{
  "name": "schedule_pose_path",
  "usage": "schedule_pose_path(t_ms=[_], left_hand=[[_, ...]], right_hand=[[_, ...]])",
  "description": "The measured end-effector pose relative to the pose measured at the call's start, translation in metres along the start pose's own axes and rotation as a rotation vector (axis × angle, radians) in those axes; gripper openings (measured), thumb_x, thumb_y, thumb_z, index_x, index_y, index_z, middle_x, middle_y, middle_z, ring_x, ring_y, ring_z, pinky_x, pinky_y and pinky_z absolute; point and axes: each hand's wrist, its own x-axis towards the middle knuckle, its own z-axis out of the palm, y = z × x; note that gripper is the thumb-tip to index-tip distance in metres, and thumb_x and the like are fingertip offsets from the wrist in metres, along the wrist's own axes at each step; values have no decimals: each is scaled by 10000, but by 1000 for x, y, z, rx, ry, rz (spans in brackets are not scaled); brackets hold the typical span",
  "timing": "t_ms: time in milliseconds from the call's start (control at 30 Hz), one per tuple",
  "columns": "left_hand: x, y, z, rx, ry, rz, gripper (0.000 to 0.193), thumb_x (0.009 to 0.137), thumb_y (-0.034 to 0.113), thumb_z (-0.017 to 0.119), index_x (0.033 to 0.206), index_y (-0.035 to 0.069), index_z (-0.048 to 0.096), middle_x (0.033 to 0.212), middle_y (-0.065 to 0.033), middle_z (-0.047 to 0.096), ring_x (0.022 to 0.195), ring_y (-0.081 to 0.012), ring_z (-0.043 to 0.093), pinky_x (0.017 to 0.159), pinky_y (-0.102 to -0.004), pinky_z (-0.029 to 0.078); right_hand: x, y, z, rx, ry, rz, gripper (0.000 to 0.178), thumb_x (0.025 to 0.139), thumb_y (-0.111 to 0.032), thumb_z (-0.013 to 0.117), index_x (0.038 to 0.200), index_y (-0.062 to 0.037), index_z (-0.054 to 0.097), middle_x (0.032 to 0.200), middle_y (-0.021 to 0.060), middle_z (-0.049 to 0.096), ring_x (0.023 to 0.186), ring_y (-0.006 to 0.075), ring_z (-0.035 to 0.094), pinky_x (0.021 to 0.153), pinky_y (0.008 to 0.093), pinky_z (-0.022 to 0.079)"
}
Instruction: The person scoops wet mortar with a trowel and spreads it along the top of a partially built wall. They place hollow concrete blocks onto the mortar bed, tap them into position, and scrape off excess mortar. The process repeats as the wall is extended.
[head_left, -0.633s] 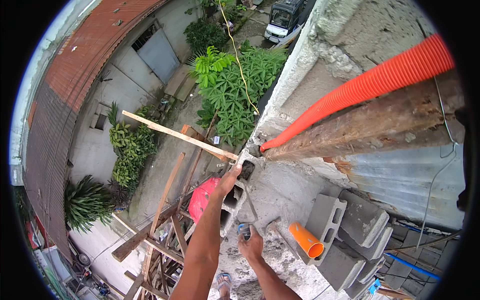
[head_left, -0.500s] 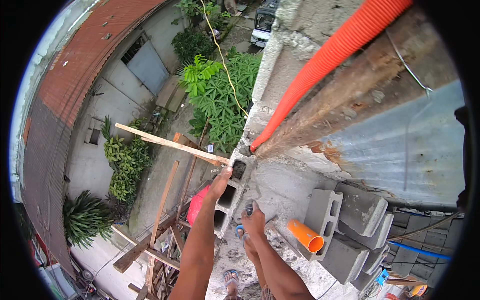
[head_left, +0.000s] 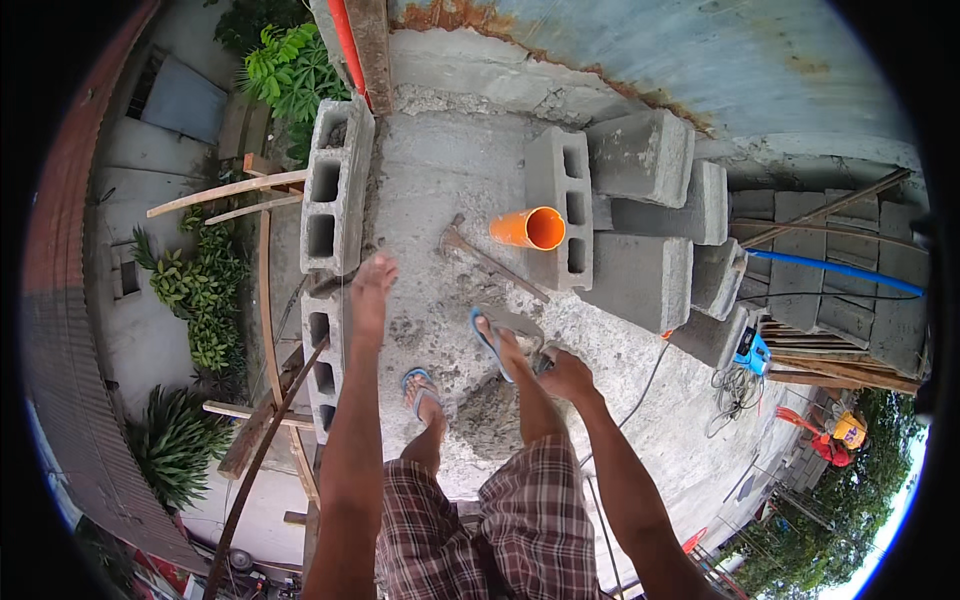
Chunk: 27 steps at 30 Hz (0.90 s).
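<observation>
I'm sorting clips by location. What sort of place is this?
Probably a building site, seemingly raised: hollow concrete blocks line one edge, more blocks are piled at right, and a hammer-like tool lies on the rough floor.

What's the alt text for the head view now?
A person's open left hand is beside hollow concrete blocks; the right hand, grip unclear, is near the right leg. Ahead are a hammer, an orange pipe and stacked grey blocks.
</observation>
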Motion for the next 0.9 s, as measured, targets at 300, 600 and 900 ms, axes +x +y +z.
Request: schedule_pose_path(t_ms=[300, 600, 900], left_hand=[[-272, -209, 32, 1267, -1516, -593, 726, 874, 465, 594, 1376, -21, 400, 1199, -227, 614, 1130, -378, 583, 966, -447, 449], [-339, -265, 107, 954, -418, -382, 709, 899, 456, 589, 1398, -1, 381, 1253, -255, 571, 1174, -401, 548, 979, -435, 440], [-363, -292, 144, 735, -404, -373, 646, 930, 452, 585, 1361, -1, 424, 1231, -263, 580, 1189, -334, 553, 972, -417, 445]], right_hand=[[105, 228, 123, 371, -44, 84, 234, 874, -238, 641, 1032, -70, 602, 720, 86, 595, 653, 195, 570, 569, 358, 444], [50, 404, 306, -38, -31, 112, 463, 897, -473, 548, 1025, -33, 619, 934, 292, 650, 950, 465, 620, 830, 536, 483], [55, 505, 384, 349, 312, 81, 356, 764, -203, 698, 1036, -34, 544, 850, 221, 667, 772, 422, 654, 665, 514, 515]])
